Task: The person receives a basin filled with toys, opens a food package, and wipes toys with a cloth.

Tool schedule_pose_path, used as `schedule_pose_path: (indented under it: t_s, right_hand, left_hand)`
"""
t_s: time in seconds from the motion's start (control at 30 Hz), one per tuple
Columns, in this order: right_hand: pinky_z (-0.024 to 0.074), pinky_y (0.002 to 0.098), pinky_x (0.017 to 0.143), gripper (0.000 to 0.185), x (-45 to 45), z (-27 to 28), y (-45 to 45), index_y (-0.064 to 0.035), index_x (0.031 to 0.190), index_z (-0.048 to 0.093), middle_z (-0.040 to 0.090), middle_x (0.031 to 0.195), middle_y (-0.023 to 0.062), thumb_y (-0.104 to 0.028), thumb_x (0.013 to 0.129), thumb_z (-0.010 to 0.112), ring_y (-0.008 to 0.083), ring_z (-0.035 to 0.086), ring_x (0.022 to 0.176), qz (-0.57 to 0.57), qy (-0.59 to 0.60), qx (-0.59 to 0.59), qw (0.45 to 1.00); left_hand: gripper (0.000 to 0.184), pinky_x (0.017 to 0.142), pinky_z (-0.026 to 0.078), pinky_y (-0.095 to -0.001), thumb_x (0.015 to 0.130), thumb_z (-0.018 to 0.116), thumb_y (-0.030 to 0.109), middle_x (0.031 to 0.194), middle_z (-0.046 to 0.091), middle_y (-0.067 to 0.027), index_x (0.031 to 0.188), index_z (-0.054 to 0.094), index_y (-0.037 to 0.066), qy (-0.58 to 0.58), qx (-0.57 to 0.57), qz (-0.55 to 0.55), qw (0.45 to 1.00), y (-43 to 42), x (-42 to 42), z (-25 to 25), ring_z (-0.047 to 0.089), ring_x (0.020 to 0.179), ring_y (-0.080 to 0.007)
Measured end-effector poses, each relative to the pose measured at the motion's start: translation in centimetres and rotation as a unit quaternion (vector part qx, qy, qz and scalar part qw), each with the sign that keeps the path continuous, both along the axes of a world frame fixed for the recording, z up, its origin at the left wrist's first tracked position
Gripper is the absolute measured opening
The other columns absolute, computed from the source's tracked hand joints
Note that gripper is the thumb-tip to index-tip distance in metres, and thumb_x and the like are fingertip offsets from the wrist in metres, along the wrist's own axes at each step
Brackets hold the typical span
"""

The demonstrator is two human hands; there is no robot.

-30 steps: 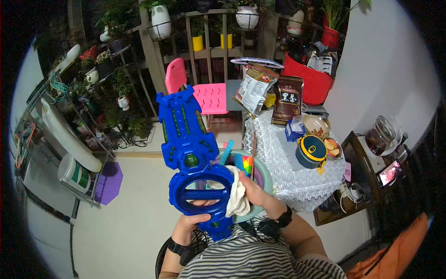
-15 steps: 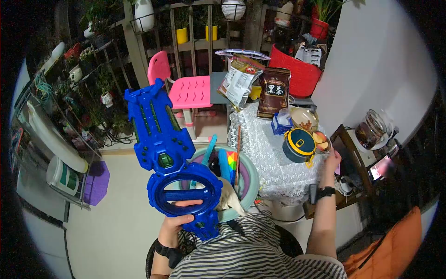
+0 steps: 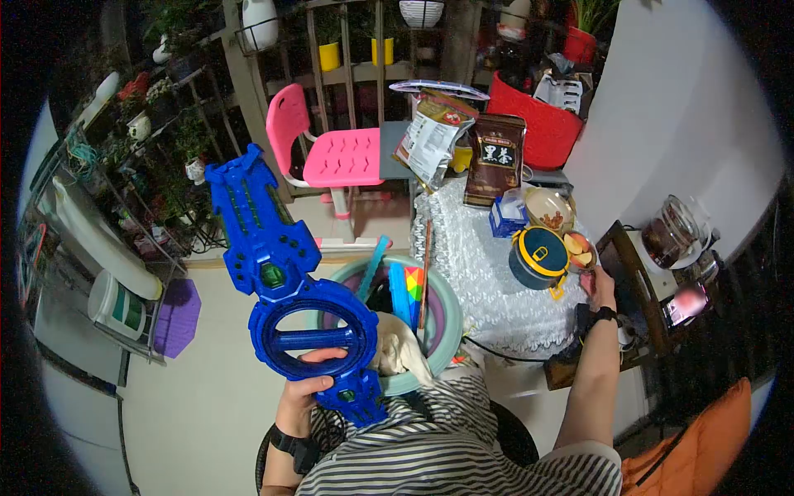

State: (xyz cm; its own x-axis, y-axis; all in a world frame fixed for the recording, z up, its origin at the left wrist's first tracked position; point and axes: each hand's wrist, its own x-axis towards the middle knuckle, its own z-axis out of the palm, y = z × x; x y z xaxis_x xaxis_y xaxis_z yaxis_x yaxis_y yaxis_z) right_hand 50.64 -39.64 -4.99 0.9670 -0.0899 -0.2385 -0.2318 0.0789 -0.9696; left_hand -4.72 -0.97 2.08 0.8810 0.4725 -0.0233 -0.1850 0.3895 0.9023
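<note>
My left hand (image 3: pixel 308 382) is wrapped round the lower ring of a blue toy sword (image 3: pixel 273 273), which points up and to the left. A white cloth (image 3: pixel 399 345) lies in the round green-rimmed basket (image 3: pixel 451 331) at my lap, beside a colourful triangle-patterned item (image 3: pixel 413 291) and a light-blue stick (image 3: pixel 374 269). At the table's right edge, my right hand (image 3: pixel 597 285) is beside the bowl of cut fruit (image 3: pixel 579 250). Its fingers are bent over something pinkish that I cannot make out.
The table with a white lace cloth (image 3: pixel 488 289) holds a dark lidded pot (image 3: pixel 538 258), a brown bag (image 3: pixel 495 161) and a blue box (image 3: pixel 508 215). A pink chair (image 3: pixel 343 159) stands behind. At the right are a glass kettle (image 3: pixel 668 236) and a lit phone (image 3: pixel 686 304).
My right hand has left the white cloth and moved right to the table's edge. The cloth now lies in the basket. The blue sword has shifted left in my left hand.
</note>
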Motion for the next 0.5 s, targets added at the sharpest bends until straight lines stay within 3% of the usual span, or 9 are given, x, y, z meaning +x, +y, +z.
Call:
schedule_pose_path:
  t_s: [0.07,0.27,0.37,0.4,0.5]
  right_hand:
    - [0.0503,0.0270,0.046,0.011,0.2,-0.1,-0.1,-0.0030,0.078,0.064,0.063,0.068,0.0047,-0.012,0.083,0.060,0.0151,0.058,0.050,0.025,-0.002,0.000,1.000]
    - [0.0529,0.0281,0.048,0.009,0.7,-1.0,0.0,0.0015,0.077,0.061,0.062,0.069,0.0096,-0.007,0.080,0.062,0.0170,0.060,0.053,-0.062,-0.005,0.059,0.996]
    - [0.0537,0.0284,0.049,0.009,0.9,-1.0,-2.0,0.0033,0.077,0.061,0.063,0.070,0.0108,-0.006,0.079,0.061,0.0186,0.062,0.054,-0.025,-0.036,-0.002,0.999]
    - [0.0524,0.0271,0.048,0.010,1.2,-1.4,-1.9,0.0051,0.079,0.061,0.063,0.070,0.0105,-0.005,0.080,0.061,0.0190,0.061,0.053,-0.052,-0.052,0.053,0.996]
    - [0.0520,0.0269,0.047,0.012,1.1,-0.8,-3.7,0.0065,0.080,0.061,0.063,0.070,0.0105,-0.005,0.081,0.060,0.0192,0.060,0.051,-0.064,-0.068,0.051,0.994]
  left_hand:
    - [0.057,0.095,0.046,-0.0354,0.063,0.071,0.018,0.115,0.063,-0.0164,0.115,0.061,-0.005,-0.021,-0.008,-0.018,1.000,0.0,0.0,0.1,0.062,0.103,-0.0248]
    - [0.056,0.095,0.046,-0.0359,0.064,0.070,0.017,0.114,0.063,-0.0174,0.115,0.060,-0.005,-0.018,-0.004,-0.013,1.000,-0.1,0.1,0.4,0.062,0.102,-0.0260]
    - [0.055,0.096,0.046,-0.0361,0.065,0.069,0.016,0.114,0.063,-0.0177,0.115,0.060,-0.005,-0.007,0.005,0.002,1.000,-1.0,0.1,2.3,0.062,0.103,-0.0263]
    - [0.055,0.096,0.046,-0.0361,0.065,0.069,0.016,0.114,0.063,-0.0177,0.115,0.060,-0.005,-0.007,0.005,0.002,1.000,-1.1,0.1,2.4,0.062,0.103,-0.0263]
    - [0.054,0.096,0.046,-0.0363,0.065,0.069,0.016,0.114,0.063,-0.0176,0.115,0.060,-0.005,-0.002,0.013,0.003,1.000,-1.6,0.2,3.1,0.061,0.104,-0.0265]
